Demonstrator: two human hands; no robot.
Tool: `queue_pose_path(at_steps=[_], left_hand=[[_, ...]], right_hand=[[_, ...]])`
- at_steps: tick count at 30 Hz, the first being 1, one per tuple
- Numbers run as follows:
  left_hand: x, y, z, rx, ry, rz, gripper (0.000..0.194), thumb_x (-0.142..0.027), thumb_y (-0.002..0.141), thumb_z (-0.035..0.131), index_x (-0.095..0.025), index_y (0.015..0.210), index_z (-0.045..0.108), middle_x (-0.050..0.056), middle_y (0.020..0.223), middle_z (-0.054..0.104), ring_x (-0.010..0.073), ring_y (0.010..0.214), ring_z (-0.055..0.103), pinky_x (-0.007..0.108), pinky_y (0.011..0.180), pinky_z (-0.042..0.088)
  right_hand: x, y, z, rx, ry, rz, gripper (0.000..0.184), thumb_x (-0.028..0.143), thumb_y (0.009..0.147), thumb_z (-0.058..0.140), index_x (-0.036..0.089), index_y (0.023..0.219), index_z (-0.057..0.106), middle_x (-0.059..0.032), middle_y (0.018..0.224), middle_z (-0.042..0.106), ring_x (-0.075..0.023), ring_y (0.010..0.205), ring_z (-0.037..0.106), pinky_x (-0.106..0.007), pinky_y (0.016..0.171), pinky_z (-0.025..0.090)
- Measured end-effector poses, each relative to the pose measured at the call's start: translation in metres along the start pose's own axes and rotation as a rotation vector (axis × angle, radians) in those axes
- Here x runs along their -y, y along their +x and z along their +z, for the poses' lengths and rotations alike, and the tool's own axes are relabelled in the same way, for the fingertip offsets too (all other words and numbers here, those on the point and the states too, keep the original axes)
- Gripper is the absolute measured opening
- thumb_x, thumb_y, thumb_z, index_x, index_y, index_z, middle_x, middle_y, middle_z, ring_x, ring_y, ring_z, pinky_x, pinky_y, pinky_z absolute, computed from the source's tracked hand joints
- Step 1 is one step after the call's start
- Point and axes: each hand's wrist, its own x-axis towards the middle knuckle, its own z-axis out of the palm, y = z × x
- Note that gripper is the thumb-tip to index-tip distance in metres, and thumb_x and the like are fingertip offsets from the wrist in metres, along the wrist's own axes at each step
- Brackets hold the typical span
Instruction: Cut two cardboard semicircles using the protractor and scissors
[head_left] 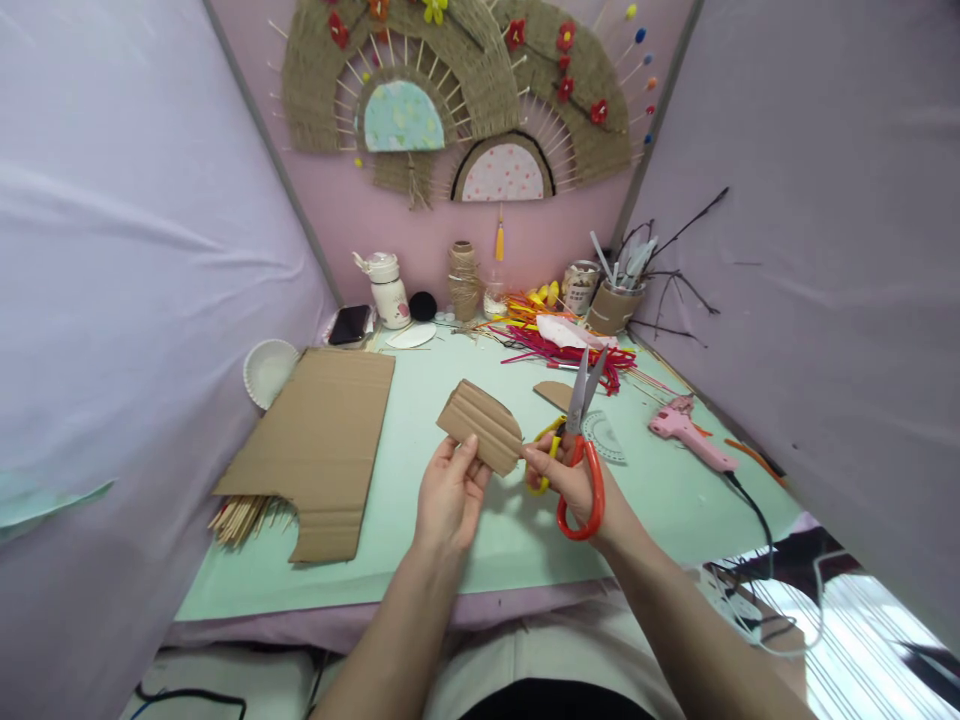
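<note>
A small piece of corrugated cardboard (481,422) with one curved edge is pinched between the thumb and fingers of my left hand (450,492). My right hand (574,482) is closed around a pair of scissors (589,490) with red and yellow handles. Its blades point up and away from me, spread apart, beyond the cardboard's right side. My right fingertips touch the right edge of the cardboard piece. Just past the scissors lie a half-round cardboard piece (552,392) and a clear protractor (604,437), both partly covered by the scissors.
At the left lies a large cardboard sheet (330,430) over a bundle of thin sticks (244,520), near a white bowl (259,370). A pink glue gun (694,435) rests at the right, its cord trailing off the edge. Pipe cleaners (540,340), a twine spool (464,280) and a bottle (388,292) line the back.
</note>
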Motion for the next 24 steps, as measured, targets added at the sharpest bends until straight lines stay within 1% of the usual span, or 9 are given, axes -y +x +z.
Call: queue_pose_path(at_steps=[2,5,8,10,11,13,17,20,24], left_hand=[[0.003,-0.008,0.000,-0.003,-0.001,-0.014,0.024,-0.018,0.077,0.071,-0.015,0.100,0.063,0.008,0.100,0.073,0.0181,0.094,0.069,0.030,0.089,0.052],[-0.001,-0.013,-0.007,0.020,0.079,-0.106,0.027,-0.025,0.076,0.073,-0.016,0.099,0.064,0.008,0.097,0.073,0.0190,0.087,0.069,0.031,0.080,0.055],[-0.005,-0.015,-0.015,0.086,0.228,-0.186,0.034,-0.034,0.073,0.074,-0.013,0.099,0.065,0.010,0.095,0.073,0.0213,0.082,0.069,0.030,0.068,0.056],[-0.005,-0.016,-0.016,0.131,0.318,-0.192,0.039,-0.036,0.071,0.076,-0.011,0.099,0.067,0.012,0.093,0.073,0.0222,0.079,0.068,0.028,0.059,0.053],[-0.004,-0.016,-0.015,0.135,0.338,-0.171,0.039,-0.036,0.070,0.077,-0.010,0.097,0.067,0.012,0.092,0.073,0.0218,0.077,0.068,0.026,0.055,0.051],[-0.002,-0.017,-0.011,0.088,0.306,-0.081,0.035,-0.036,0.070,0.077,-0.011,0.092,0.068,0.010,0.088,0.072,0.0193,0.073,0.067,0.025,0.052,0.049],[-0.001,-0.015,-0.001,-0.105,0.108,0.127,0.033,-0.034,0.069,0.079,-0.014,0.092,0.068,0.003,0.082,0.071,0.0139,0.068,0.065,0.026,0.064,0.053],[-0.004,-0.014,0.005,-0.172,0.027,0.186,0.033,-0.031,0.067,0.081,-0.015,0.093,0.068,0.002,0.082,0.071,0.0137,0.070,0.067,0.027,0.069,0.054],[-0.006,-0.017,0.008,-0.191,-0.005,0.216,0.033,-0.029,0.067,0.081,-0.015,0.095,0.068,0.003,0.085,0.071,0.0136,0.071,0.066,0.026,0.070,0.053]], right_hand=[[-0.001,0.002,0.001,-0.012,0.025,-0.007,0.036,0.048,0.070,0.073,0.020,0.074,0.051,0.0024,0.058,0.057,-0.0155,0.057,0.056,-0.029,0.059,0.044],[0.001,0.002,-0.004,-0.001,0.033,-0.006,0.038,0.046,0.067,0.076,0.020,0.079,0.050,0.0037,0.062,0.057,-0.0150,0.056,0.057,-0.029,0.059,0.044],[0.009,0.000,-0.010,0.102,-0.018,0.008,0.035,0.044,0.069,0.074,0.020,0.080,0.051,0.0032,0.063,0.057,-0.0150,0.059,0.057,-0.028,0.060,0.044],[0.013,-0.002,-0.013,0.166,-0.046,0.015,0.033,0.044,0.071,0.072,0.020,0.079,0.052,0.0027,0.064,0.057,-0.0152,0.061,0.056,-0.028,0.060,0.043],[0.013,-0.003,-0.013,0.182,-0.054,0.009,0.033,0.045,0.073,0.071,0.019,0.079,0.052,0.0025,0.065,0.056,-0.0152,0.061,0.055,-0.028,0.061,0.043],[0.010,-0.005,-0.013,0.175,-0.040,-0.020,0.033,0.049,0.078,0.066,0.020,0.080,0.051,0.0028,0.064,0.054,-0.0145,0.060,0.052,-0.029,0.061,0.042],[-0.005,-0.019,-0.010,0.169,0.023,-0.044,0.041,0.062,0.086,0.051,0.021,0.084,0.048,0.0033,0.069,0.047,-0.0125,0.058,0.044,-0.029,0.060,0.041],[-0.009,-0.036,-0.009,0.291,-0.076,-0.002,0.042,0.063,0.088,0.047,0.021,0.092,0.048,0.0027,0.074,0.045,-0.0135,0.064,0.044,-0.030,0.063,0.040],[-0.001,-0.054,-0.003,0.414,-0.181,0.049,0.047,0.066,0.088,0.045,0.020,0.098,0.047,0.0004,0.080,0.046,-0.0154,0.070,0.044,-0.030,0.066,0.040]])
